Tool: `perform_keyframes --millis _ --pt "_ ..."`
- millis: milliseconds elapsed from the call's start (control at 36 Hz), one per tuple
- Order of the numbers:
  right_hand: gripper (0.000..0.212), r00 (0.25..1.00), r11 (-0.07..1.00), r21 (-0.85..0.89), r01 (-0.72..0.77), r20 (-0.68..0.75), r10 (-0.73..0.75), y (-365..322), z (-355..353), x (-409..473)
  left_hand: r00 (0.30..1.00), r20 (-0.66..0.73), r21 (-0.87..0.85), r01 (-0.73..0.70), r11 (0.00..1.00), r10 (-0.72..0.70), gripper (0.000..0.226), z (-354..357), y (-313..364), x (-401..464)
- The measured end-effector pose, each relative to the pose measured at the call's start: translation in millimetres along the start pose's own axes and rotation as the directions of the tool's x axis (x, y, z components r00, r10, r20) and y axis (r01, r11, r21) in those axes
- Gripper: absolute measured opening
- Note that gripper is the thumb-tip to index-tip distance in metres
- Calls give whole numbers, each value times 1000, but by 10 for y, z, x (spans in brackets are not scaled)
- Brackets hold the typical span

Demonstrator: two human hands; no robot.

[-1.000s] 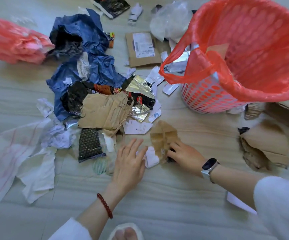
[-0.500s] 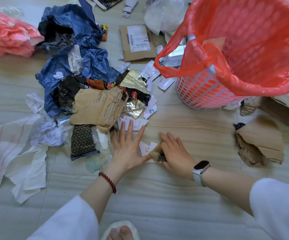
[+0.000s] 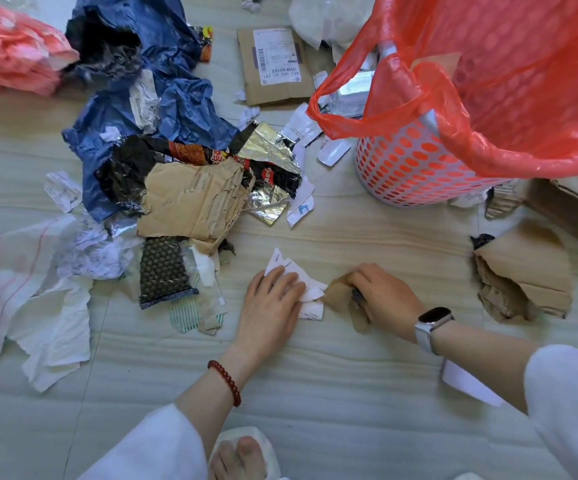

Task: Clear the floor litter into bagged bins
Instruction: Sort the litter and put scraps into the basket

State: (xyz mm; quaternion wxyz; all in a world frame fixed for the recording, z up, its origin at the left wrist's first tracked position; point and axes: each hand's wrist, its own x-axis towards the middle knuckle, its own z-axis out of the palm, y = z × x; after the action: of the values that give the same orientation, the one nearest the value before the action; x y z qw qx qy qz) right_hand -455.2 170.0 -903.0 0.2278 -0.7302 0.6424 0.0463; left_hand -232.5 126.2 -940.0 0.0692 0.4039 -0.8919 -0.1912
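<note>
My left hand (image 3: 272,303) lies over white paper scraps (image 3: 310,299) on the floor, fingers curling onto them. Beside it my right hand (image 3: 382,296) grips a crumpled brown paper piece (image 3: 337,292) together with a small dark object. A perforated bin lined with a red bag (image 3: 488,98) stands at the upper right, with some litter visible inside. A heap of litter lies at the left: torn cardboard (image 3: 190,202), blue plastic wrap (image 3: 162,98), foil wrappers (image 3: 270,157) and white paper (image 3: 55,327).
A labelled cardboard mailer (image 3: 273,64) lies near the top. Crumpled brown paper (image 3: 523,278) and a cardboard box (image 3: 571,206) lie right of the bin. A red bag bundle (image 3: 10,50) is at the top left. My foot (image 3: 242,459) shows at the bottom.
My left hand slid right onto the white scraps and its fingers curled. My right hand drew the brown paper in and crumpled it. The view moved closer to the floor.
</note>
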Motion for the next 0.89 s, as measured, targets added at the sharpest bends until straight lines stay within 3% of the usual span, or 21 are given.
perform_keyframes --millis 111,167,333,472,583,639,750,889 --pt "49 987 980 119 -157 -27 161 -42 -250 225 994 107 15 34 999 -36 45 -54 -56 -35" --pt "63 982 977 100 -188 -12 190 -90 -384 416 992 126 51 21 998 -27 44 -53 -93 -43" --pt "70 1000 993 -117 16 -2 -17 -236 -417 937 996 85 65 -31 997 25 49 -106 -121 39" --pt "59 998 977 -208 50 46 -41 -271 -354 1003 995 62 104 -87 991 81 69 -117 -184 25" --pt "47 994 981 -159 112 0 -114 -108 -230 644 994 22 119 -108 987 106 44 -60 -233 -69" --pt "43 984 979 -118 165 -42 -171 -7 -156 449 992 67 124 -119 985 111 54 -32 -246 -120" --pt "44 987 987 -103 122 -92 -131 69 -121 371 989 82 140 -136 981 125 67 -33 -262 -99" --pt "34 1000 1000 -22 -4 -26 3 22 -138 417 972 -113 199 -179 964 204 31 49 -265 -63"
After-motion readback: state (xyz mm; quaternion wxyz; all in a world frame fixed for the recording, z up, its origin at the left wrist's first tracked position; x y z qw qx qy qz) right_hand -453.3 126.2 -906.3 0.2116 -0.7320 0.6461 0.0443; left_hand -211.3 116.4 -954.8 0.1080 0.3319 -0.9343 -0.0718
